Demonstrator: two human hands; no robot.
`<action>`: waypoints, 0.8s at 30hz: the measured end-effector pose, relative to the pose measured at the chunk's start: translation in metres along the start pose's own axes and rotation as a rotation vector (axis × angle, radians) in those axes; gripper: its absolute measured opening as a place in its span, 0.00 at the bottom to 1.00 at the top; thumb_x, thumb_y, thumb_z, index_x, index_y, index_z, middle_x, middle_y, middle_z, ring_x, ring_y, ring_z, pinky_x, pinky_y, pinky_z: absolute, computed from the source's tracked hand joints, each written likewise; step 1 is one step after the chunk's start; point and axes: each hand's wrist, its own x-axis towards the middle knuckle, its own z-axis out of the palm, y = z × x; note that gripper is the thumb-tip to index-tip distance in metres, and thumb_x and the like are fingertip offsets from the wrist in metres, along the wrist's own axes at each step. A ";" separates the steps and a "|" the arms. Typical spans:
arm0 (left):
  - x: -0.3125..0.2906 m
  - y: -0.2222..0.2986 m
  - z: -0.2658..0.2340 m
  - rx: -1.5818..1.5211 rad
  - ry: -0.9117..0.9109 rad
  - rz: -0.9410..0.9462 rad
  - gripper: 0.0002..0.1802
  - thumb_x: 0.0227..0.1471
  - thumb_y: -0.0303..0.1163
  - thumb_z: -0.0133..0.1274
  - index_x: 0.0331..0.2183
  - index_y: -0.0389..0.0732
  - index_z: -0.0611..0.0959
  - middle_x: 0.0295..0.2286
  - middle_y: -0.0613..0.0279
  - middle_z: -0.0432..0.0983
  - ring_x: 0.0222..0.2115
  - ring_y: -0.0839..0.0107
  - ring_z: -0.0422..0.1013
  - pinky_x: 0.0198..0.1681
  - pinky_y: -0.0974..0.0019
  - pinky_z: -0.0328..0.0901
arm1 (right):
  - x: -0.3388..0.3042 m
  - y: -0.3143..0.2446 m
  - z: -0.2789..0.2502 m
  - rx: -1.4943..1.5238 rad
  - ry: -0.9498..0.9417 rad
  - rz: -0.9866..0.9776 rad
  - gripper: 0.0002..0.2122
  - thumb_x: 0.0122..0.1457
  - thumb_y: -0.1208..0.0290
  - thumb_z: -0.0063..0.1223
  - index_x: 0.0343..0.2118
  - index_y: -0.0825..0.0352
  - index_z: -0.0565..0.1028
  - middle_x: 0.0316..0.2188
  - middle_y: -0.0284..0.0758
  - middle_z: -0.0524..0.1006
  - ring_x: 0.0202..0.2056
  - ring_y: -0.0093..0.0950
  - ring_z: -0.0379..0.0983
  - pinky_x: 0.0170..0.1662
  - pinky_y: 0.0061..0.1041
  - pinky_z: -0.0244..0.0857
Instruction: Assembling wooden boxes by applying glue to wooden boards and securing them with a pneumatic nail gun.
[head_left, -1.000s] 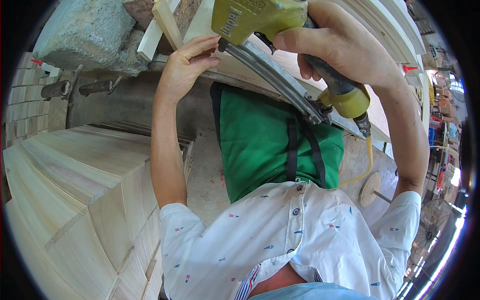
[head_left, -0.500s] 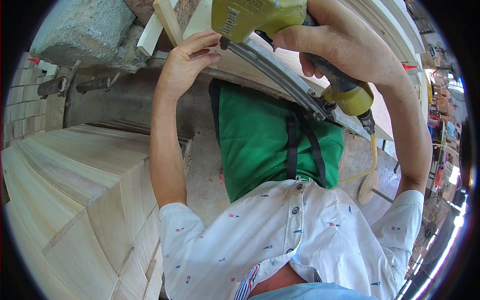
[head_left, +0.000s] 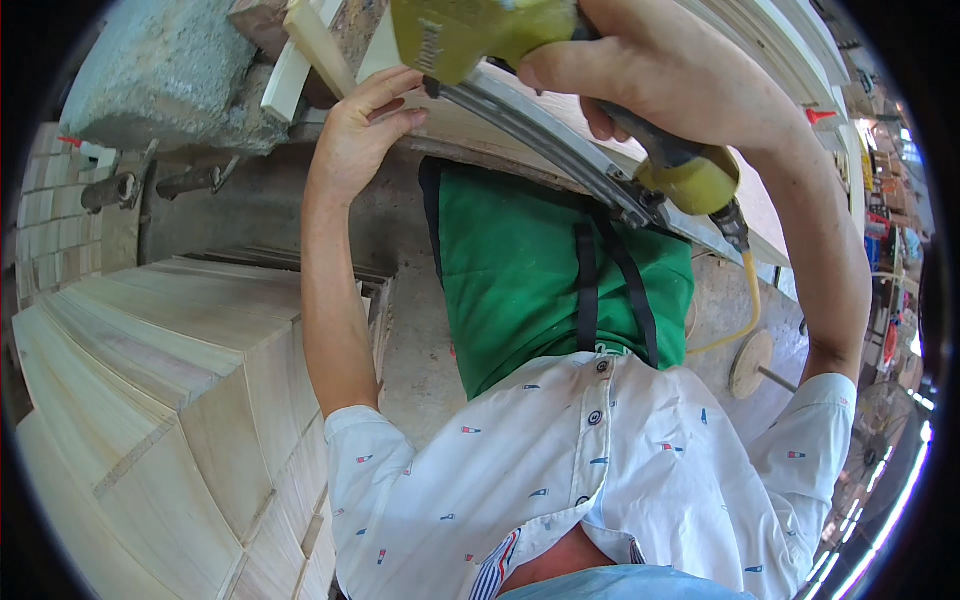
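My right hand (head_left: 660,75) is wrapped round the dark grip of a yellow-green pneumatic nail gun (head_left: 480,40). Its long metal magazine (head_left: 550,140) slants down to the right, and a yellow air hose (head_left: 752,300) hangs from the handle's end. Beneath the gun lies a pale wooden board (head_left: 490,125). At the board's left end, my left hand (head_left: 355,140) grips the edge, fingers bent over it and thumb on the near side, close to the gun's nose. The nose's contact with the wood is hard to make out.
A rough concrete block (head_left: 165,75) sits at the far left beside narrow wooden strips (head_left: 320,45). Stacked wooden panels (head_left: 190,400) fill the lower left. More long boards (head_left: 770,45) lie at the far right. A green apron (head_left: 520,270) covers my lap.
The nail gun and my right hand have shifted slightly left. My left hand has moved a little left with them, still at the board's edge.
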 end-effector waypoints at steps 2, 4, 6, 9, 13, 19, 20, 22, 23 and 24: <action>0.001 0.005 0.000 0.044 0.014 -0.061 0.21 0.45 0.20 0.56 0.45 0.37 0.79 0.47 0.65 0.72 0.46 0.76 0.68 0.51 0.70 0.60 | -0.001 0.011 -0.003 -0.061 0.022 -0.049 0.14 0.56 0.69 0.49 0.36 0.77 0.71 0.23 0.37 0.75 0.23 0.22 0.73 0.26 0.23 0.67; 0.000 0.009 0.000 0.051 0.003 0.010 0.21 0.46 0.21 0.56 0.45 0.37 0.79 0.47 0.64 0.72 0.46 0.76 0.67 0.51 0.70 0.60 | -0.010 0.027 -0.002 -0.040 0.055 -0.064 0.14 0.56 0.67 0.49 0.34 0.77 0.73 0.22 0.38 0.76 0.23 0.25 0.73 0.27 0.25 0.67; -0.001 0.011 0.002 0.041 -0.003 0.030 0.21 0.46 0.21 0.56 0.46 0.38 0.79 0.47 0.63 0.72 0.46 0.76 0.67 0.51 0.70 0.60 | -0.023 0.046 0.002 0.088 0.145 -0.150 0.14 0.54 0.66 0.53 0.34 0.76 0.73 0.20 0.36 0.73 0.20 0.23 0.71 0.23 0.22 0.65; 0.002 0.009 0.007 -0.055 0.007 0.030 0.19 0.47 0.22 0.57 0.45 0.37 0.80 0.46 0.62 0.73 0.45 0.77 0.67 0.50 0.72 0.61 | -0.050 0.070 -0.005 0.162 0.226 -0.135 0.15 0.52 0.66 0.57 0.34 0.75 0.73 0.18 0.32 0.72 0.17 0.19 0.69 0.19 0.17 0.63; 0.004 0.009 0.009 -0.038 0.053 0.030 0.18 0.48 0.21 0.57 0.44 0.37 0.81 0.45 0.61 0.73 0.44 0.76 0.68 0.49 0.74 0.63 | -0.066 0.093 -0.003 0.179 0.293 -0.064 0.16 0.52 0.64 0.57 0.34 0.74 0.73 0.17 0.33 0.72 0.17 0.18 0.70 0.20 0.16 0.64; 0.003 0.013 0.009 0.036 0.093 0.003 0.18 0.48 0.22 0.58 0.44 0.37 0.80 0.45 0.60 0.74 0.45 0.75 0.68 0.50 0.72 0.63 | -0.060 0.103 0.000 0.138 0.277 -0.019 0.17 0.52 0.61 0.58 0.34 0.74 0.73 0.17 0.33 0.73 0.17 0.18 0.71 0.21 0.16 0.65; 0.003 0.013 0.009 0.036 0.093 0.004 0.18 0.48 0.22 0.58 0.44 0.37 0.80 0.45 0.60 0.74 0.45 0.75 0.68 0.50 0.72 0.63 | -0.058 0.103 0.000 0.138 0.272 -0.039 0.18 0.52 0.61 0.58 0.35 0.74 0.73 0.17 0.32 0.73 0.17 0.18 0.71 0.21 0.16 0.65; 0.003 0.013 0.009 0.039 0.090 0.002 0.18 0.48 0.22 0.58 0.44 0.38 0.80 0.45 0.60 0.74 0.45 0.75 0.68 0.50 0.72 0.63 | -0.057 0.102 0.000 0.142 0.266 -0.060 0.18 0.52 0.61 0.58 0.35 0.74 0.73 0.17 0.32 0.73 0.17 0.18 0.71 0.21 0.16 0.65; 0.003 0.013 0.009 0.045 0.093 0.010 0.18 0.47 0.22 0.58 0.44 0.38 0.81 0.45 0.60 0.74 0.44 0.75 0.68 0.50 0.72 0.63 | -0.057 0.102 -0.001 0.131 0.259 -0.069 0.18 0.52 0.61 0.58 0.35 0.74 0.73 0.17 0.32 0.73 0.17 0.17 0.71 0.21 0.16 0.65; 0.004 0.013 0.009 0.031 0.093 0.001 0.18 0.47 0.22 0.58 0.44 0.38 0.81 0.45 0.60 0.74 0.44 0.75 0.68 0.50 0.72 0.63 | -0.057 0.102 -0.001 0.122 0.251 -0.077 0.18 0.52 0.61 0.58 0.35 0.74 0.73 0.17 0.32 0.73 0.17 0.17 0.71 0.21 0.15 0.64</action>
